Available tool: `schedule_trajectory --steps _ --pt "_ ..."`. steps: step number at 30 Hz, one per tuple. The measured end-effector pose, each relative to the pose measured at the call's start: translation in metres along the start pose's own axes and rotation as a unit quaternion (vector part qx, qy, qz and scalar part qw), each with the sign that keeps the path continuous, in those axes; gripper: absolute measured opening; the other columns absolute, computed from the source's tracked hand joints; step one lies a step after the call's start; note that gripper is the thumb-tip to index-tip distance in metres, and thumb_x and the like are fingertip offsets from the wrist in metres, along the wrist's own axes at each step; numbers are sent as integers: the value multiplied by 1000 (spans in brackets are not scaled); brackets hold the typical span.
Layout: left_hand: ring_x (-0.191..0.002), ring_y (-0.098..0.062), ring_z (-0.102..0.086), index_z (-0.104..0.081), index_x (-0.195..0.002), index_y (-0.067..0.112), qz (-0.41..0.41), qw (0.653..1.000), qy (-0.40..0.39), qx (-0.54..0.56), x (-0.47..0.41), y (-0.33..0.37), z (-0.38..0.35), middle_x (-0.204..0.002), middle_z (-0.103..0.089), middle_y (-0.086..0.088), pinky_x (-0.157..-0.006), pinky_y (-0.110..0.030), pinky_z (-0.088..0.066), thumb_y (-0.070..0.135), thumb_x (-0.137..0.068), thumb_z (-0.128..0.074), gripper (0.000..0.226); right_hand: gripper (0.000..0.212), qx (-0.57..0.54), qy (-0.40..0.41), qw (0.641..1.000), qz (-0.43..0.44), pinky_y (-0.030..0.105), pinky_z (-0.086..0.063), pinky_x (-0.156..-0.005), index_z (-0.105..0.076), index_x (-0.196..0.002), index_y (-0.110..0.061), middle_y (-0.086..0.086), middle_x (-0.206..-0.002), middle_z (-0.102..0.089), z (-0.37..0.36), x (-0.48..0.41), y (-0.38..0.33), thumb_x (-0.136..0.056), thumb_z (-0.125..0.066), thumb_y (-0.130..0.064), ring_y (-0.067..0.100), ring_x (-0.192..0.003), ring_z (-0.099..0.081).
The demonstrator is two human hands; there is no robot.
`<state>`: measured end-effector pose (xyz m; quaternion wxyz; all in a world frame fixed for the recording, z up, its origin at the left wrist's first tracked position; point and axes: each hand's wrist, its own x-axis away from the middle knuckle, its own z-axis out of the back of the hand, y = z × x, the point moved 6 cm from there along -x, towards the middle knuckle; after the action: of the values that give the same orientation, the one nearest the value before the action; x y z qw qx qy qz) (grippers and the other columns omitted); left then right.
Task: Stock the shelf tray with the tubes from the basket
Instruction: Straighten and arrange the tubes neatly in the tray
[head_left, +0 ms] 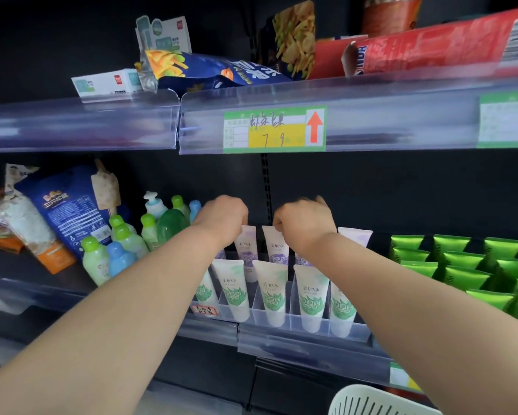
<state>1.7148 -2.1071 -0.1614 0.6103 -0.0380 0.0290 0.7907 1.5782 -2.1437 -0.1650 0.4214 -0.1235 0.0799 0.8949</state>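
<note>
A clear plastic shelf tray point(296, 323) on the middle shelf holds upright white tubes. Its front row has several green-printed tubes point(271, 292); its back row has purple-printed tubes. My left hand point(222, 218) pinches the top edge of one purple tube point(246, 244) in the back row. My right hand point(304, 220) pinches the top of the neighbouring purple tube point(277, 244). Another purple tube point(356, 236) stands to the right, behind my right wrist. The rim of the white slotted basket point(371, 399) shows at the bottom right; its inside is out of view.
Small green and blue bottles point(126, 244) crowd the shelf left of the tray, with blue snack bags point(69, 211) beyond. Green packets point(467, 265) fill the right. The upper shelf's clear price rail point(274, 128) overhangs close above my hands.
</note>
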Motion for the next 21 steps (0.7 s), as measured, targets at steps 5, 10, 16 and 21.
schedule_trajectory --steps 5,10,16,21 --pt "-94 -33 -61 -69 -95 18 -9 1000 0 14 -7 5 -4 -102 -63 -10 -74 -33 -49 5 -81 -62 21 25 30 28 999 -3 33 -31 -85 -66 -91 -26 -5 -83 -64 -1 0 5 -79 -56 -6 18 -99 -49" --pt "-92 -31 -61 -69 -91 21 -16 1000 4 27 -10 3 -5 -100 -64 -8 -74 -33 -50 5 -82 -61 19 25 35 48 998 -12 35 -30 -82 -66 -89 -26 -7 -72 -54 -3 -1 3 -78 -56 -6 19 -97 -47" --pt "-95 -24 -63 -72 -95 21 -10 998 16 60 -6 -6 -3 -101 -68 -3 -80 -32 -52 9 -83 -65 19 20 -20 -17 1000 -12 37 -31 -82 -61 -106 -28 -2 -94 -63 -10 -1 0 -91 -51 -19 21 -96 -52" --pt "-101 -23 -64 -73 -103 17 -2 992 42 116 -4 -25 7 -105 -69 -3 -89 -38 -52 1 -80 -67 29 20 -42 -33 999 -10 38 -33 -86 -60 -110 -25 2 -100 -64 -11 0 -4 -95 -47 -24 23 -102 -52"
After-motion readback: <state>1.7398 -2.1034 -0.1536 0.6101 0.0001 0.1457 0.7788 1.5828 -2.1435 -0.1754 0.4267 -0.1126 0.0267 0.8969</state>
